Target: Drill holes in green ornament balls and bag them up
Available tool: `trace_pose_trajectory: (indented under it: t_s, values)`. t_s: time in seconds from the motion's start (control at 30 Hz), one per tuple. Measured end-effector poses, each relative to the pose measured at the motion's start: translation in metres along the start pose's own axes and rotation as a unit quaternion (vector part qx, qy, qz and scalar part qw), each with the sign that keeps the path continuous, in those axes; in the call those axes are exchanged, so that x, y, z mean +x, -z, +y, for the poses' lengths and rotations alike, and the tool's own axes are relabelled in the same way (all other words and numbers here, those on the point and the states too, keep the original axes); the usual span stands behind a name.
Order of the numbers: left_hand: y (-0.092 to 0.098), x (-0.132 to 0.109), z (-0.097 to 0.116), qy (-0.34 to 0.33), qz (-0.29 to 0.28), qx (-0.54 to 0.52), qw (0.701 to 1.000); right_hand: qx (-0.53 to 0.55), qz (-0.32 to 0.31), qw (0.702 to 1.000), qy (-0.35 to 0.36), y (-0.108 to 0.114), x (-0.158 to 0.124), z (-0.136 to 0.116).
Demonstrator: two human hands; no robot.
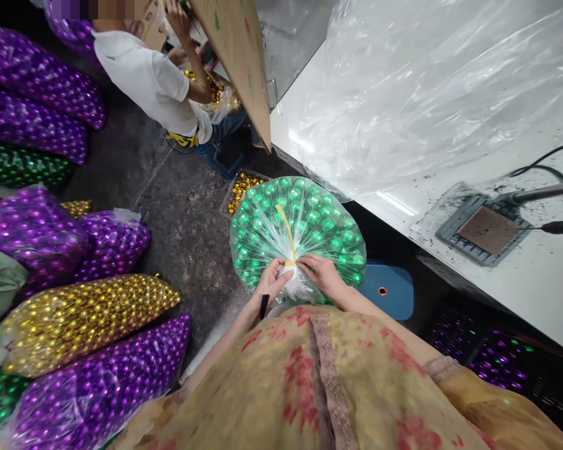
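Observation:
Right in front of me stands a big clear plastic bag [258, 231] packed with shiny green balls, its mouth gathered into a bunched neck. A yellow tie [286, 225] circles the neck, and one long end sticks up and away from me. My left hand [274, 279] is closed at the neck's left side, thumb and fingers pinching at the tie and the plastic. From the right, my right hand [323, 273] is closed on the gathered neck close to the tie. Loose plastic bunches below both hands, toward my body.
Filled bags of purple balls [107, 375] and gold balls [89, 319] lie on the floor at left. A co-worker in a white shirt [141, 75] sits beyond, near a box of gold balls [244, 187]. A white table [492, 269] with a drill-press base [483, 228] and a blue stool [389, 287] are at right.

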State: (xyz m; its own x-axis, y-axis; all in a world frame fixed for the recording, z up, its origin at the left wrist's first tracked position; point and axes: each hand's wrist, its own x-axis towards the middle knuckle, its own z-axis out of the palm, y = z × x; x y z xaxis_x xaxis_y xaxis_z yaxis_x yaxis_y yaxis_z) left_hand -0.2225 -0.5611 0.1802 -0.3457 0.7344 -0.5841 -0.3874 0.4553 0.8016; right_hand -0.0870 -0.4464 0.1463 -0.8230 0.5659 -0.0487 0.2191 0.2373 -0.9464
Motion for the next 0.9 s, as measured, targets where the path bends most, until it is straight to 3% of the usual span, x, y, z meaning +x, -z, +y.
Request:
trace_pose_trajectory:
  t_s: [0.17,0.27,0.47,0.53,0.6,0.73,0.8,0.9]
  values:
    - [0.012,0.007,0.005,-0.009,-0.070,0.040,0.997,0.022,-0.060,0.998,-0.025,0.005,0.011,0.000]
    - [0.013,0.009,0.008,-0.013,-0.084,0.059,0.995,0.033,-0.047,0.996,-0.071,-0.004,0.014,0.001]
    - [0.012,0.006,0.004,0.002,-0.074,0.034,0.997,0.021,-0.021,0.996,-0.085,-0.016,0.010,-0.004]
    - [0.013,0.003,0.006,0.013,-0.058,0.043,0.997,0.007,-0.032,0.998,-0.059,-0.013,0.009,-0.007]
    - [0.013,-0.001,0.015,-0.022,-0.025,0.108,0.994,-0.021,-0.040,0.999,-0.025,-0.011,0.008,-0.008]
    - [0.008,-0.002,0.044,-0.191,0.000,0.308,0.932,-0.058,-0.034,0.998,0.006,-0.014,0.007,-0.004]
    - [0.004,0.002,0.054,-0.205,-0.003,0.387,0.899,-0.066,-0.031,0.997,0.012,-0.017,0.007,-0.002]
    - [0.000,0.010,0.054,-0.153,-0.007,0.475,0.866,-0.076,-0.029,0.996,0.023,-0.018,0.006,0.001]
